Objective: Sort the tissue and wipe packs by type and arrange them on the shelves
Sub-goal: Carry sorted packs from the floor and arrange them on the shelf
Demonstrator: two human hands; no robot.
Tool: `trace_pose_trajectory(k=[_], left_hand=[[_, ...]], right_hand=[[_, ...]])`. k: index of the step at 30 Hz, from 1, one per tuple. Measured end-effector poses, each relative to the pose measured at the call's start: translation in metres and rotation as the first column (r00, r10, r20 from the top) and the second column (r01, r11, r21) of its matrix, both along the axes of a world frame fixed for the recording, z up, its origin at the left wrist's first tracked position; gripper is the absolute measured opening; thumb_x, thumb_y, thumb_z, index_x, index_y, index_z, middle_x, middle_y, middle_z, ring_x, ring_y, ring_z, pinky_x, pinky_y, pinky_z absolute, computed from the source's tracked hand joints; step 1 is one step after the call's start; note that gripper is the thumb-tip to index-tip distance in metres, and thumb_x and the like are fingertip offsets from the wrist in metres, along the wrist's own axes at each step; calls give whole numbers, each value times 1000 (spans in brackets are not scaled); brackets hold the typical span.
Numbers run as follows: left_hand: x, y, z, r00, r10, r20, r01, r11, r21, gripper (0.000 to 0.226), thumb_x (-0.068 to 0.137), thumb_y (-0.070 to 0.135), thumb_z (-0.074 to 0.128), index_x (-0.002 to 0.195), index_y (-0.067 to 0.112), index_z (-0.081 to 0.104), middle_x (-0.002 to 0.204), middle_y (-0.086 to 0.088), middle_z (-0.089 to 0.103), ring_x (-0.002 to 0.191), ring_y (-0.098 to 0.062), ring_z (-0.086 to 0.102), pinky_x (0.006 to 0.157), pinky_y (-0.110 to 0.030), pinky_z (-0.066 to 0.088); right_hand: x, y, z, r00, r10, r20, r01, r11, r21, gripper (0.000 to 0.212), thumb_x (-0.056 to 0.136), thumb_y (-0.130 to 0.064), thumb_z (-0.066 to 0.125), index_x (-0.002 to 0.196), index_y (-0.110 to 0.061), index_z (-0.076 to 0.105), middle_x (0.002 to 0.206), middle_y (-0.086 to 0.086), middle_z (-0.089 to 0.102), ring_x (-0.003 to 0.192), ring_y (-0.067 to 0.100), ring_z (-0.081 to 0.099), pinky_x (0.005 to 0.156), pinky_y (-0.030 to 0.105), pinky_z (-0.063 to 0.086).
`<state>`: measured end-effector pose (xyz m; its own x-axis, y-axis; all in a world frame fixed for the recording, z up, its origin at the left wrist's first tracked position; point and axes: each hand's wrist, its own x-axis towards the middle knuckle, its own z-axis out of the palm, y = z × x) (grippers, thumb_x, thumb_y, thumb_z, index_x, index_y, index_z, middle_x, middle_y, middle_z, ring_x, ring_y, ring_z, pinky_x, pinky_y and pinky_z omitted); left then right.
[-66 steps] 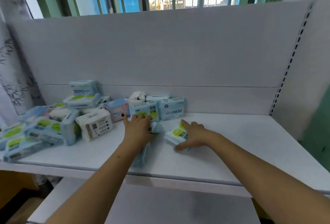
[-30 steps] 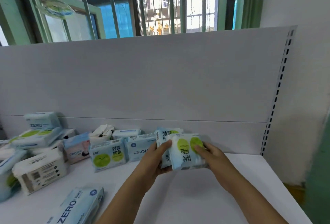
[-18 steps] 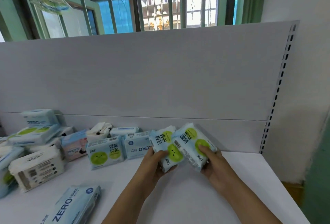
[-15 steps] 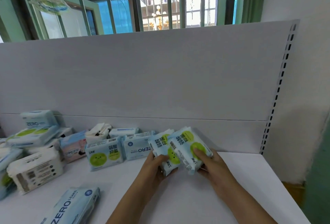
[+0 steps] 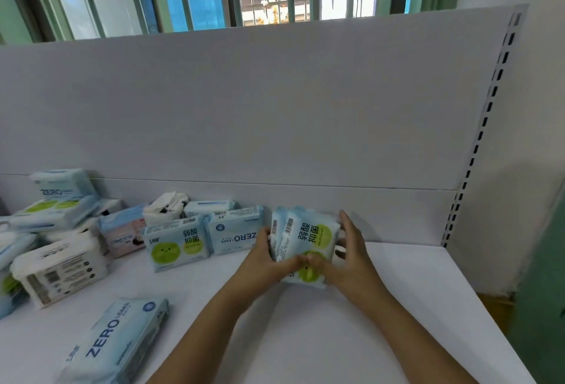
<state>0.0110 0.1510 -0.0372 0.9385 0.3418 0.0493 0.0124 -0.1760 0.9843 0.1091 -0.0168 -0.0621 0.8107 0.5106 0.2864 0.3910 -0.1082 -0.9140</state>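
Half a second ago the two green-dot packs (image 5: 308,243) were tilted and fanned; now they stand upright together on the shelf (image 5: 382,337), probably touching it. The left hand (image 5: 269,258) and right hand (image 5: 351,258) grasp them. Bare shelf lies rightward.

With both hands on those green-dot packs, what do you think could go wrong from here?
1. The green-dot packs are only pinched between the left hand and right hand; one might slip out when set down.
2. Stood on edge, they could topple, perhaps onto the upright ZERO pack beside them.
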Motion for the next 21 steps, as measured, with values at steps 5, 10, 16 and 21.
trace_pose_trajectory(k=[5, 10, 16, 21], left_hand=[[6, 10, 18, 994, -109, -23, 105, 843, 527, 76, 68, 35, 85, 133, 39, 46, 118, 5, 58, 103, -9, 65, 88, -35, 60], [7, 6, 41, 973, -209, -101, 222, 710, 668, 92, 74, 31, 85, 148, 39, 32, 135, 12, 50, 117, -6, 57, 95, -26, 56], [1, -2, 26, 995, -73, 70, 55, 973, 224, 94, 73, 40, 84, 149, 42, 28, 136, 12, 53, 117, -8, 61, 90, -28, 58], [2, -26, 6, 997, -70, 29, 72, 994, -82, 63, 81, 44, 69, 137, 23, 50, 121, -1, 71, 107, -16, 71, 90, -33, 59]], right_hand=[[4, -16, 14, 973, 62, 223, -19, 982, -188, 123, 67, -53, 84, 155, -47, -1, 154, -32, 8, 143, -7, 10, 113, 23, 24], [9, -20, 14, 987, 157, -21, -158, 981, -115, 110, 62, -32, 94, 150, -41, 29, 139, -20, 54, 118, -1, 59, 94, 24, 54], [7, -19, 17, 962, 148, -229, -110, 979, 172, 66, 64, -16, 90, 119, -32, 55, 111, -11, 72, 98, 4, 71, 76, 21, 57], [4, -14, 14, 920, 211, -330, -114, 951, 289, 63, 64, -35, 83, 121, -24, 59, 110, 0, 75, 101, 18, 72, 80, 30, 58]])
